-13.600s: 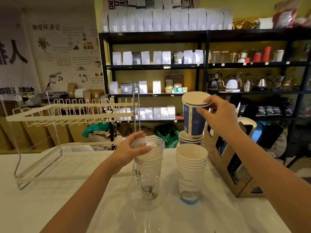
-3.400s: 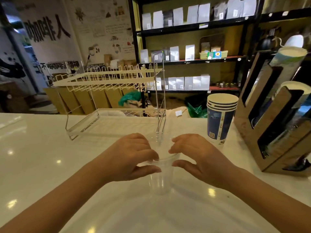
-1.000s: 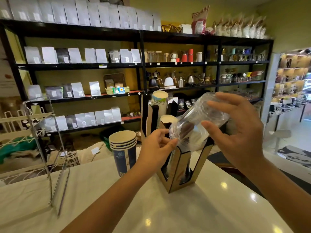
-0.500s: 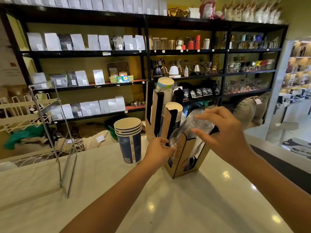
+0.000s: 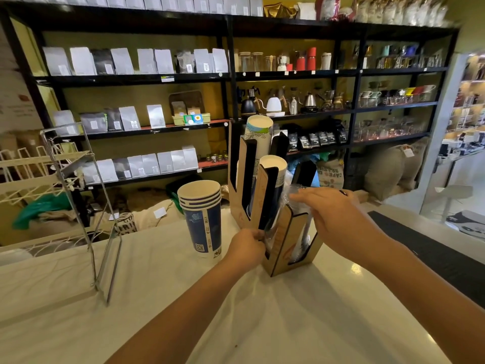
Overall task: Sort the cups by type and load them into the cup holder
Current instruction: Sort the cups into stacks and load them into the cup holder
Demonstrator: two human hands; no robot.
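A: Where are the clear cups [image 5: 298,206] at this moment?

B: They are going into the nearest slot of the wooden cup holder [image 5: 282,232], which stands on the white counter [image 5: 262,324] a little right of the middle. The stack is upside down, its closed bottom pointing up and a little to the far side, so the long axis leans like the slot itself.

A: Why does the person hold it with two hands?

B: The right hand [image 5: 330,219] lies on top of the stack, its fingers spread over the bottom, probably to push it down along the slot. The left hand [image 5: 248,245] pinches the near left edge of the holder, which seems to keep the light holder from sliding. The hands are close, one at each side of the slot.

A: Does the left hand also touch the cups?

B: That is hard to tell, because the plastic is transparent there.

A: And the other cups?

B: Two stacks of paper cups [image 5: 262,137] already sit in the far slots, also bottom up. The blue paper cups [image 5: 202,216] stand upright just left of the holder, not yet loaded.
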